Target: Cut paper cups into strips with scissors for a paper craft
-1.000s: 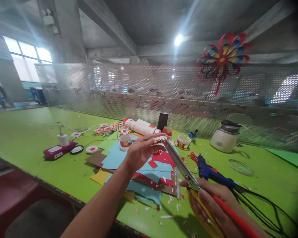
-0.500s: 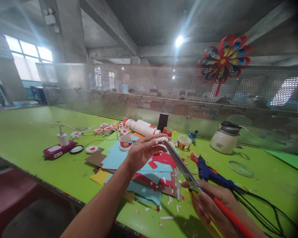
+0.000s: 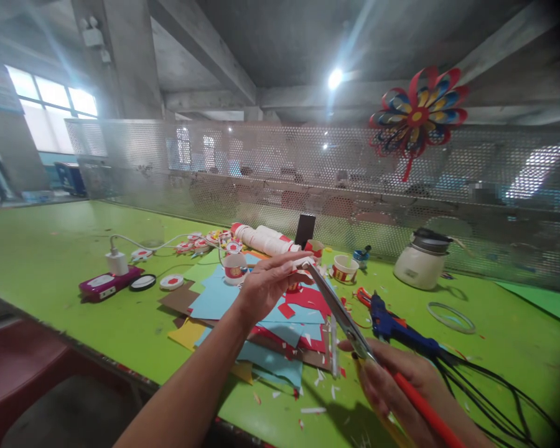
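Note:
My left hand (image 3: 266, 287) pinches a small white and red paper piece (image 3: 302, 264) above a pile of coloured paper sheets (image 3: 261, 317). My right hand (image 3: 401, 392) grips scissors (image 3: 343, 317) with red and yellow handles. Their long blades point up and left, and the tips meet the paper piece at my left fingertips. White and red paper scraps (image 3: 315, 389) lie on the green table (image 3: 65, 261) under the hands.
A blue glue gun (image 3: 396, 326) with black cables lies right of the pile. Paper cups (image 3: 345, 267), a cup stack (image 3: 266, 239), a white pot (image 3: 422, 261), a purple power strip (image 3: 105, 285) and a ring (image 3: 450, 316) sit around. A mesh screen (image 3: 261, 162) carries a paper pinwheel (image 3: 417, 118).
The scissor blades have closed slightly on the paper piece, and my right hand has sunk a little lower. My left hand stays where it was.

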`<state>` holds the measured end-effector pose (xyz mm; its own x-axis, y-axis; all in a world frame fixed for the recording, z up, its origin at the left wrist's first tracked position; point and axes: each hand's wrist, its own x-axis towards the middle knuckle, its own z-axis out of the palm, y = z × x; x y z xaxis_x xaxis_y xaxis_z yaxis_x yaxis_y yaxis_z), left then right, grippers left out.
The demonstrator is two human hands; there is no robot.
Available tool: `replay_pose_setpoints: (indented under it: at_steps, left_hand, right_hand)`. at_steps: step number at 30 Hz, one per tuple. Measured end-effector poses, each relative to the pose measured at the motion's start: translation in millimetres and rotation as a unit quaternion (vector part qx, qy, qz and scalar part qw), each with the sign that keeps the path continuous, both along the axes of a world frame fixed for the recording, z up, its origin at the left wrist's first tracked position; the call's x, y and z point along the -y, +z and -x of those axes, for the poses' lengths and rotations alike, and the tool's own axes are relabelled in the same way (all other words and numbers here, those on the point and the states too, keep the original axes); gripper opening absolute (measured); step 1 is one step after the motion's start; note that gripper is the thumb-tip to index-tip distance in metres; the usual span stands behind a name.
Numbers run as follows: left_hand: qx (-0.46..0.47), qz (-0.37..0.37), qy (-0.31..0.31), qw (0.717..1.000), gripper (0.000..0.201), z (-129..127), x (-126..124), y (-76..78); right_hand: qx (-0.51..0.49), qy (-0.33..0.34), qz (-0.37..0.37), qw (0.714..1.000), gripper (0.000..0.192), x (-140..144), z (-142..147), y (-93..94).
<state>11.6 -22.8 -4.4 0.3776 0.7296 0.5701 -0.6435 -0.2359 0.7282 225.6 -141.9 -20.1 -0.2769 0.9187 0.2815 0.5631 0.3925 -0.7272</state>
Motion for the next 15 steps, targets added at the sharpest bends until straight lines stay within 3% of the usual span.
replay_pose_setpoints:
  at_steps: [15]
  left_hand:
    - [0.0, -0.004, -0.008, 1.0, 0.033, -0.1, -0.5, -0.5]
  right_hand:
    - [-0.021, -0.003, 0.037, 0.999, 0.056, 2.8, -1.6, -0.7]
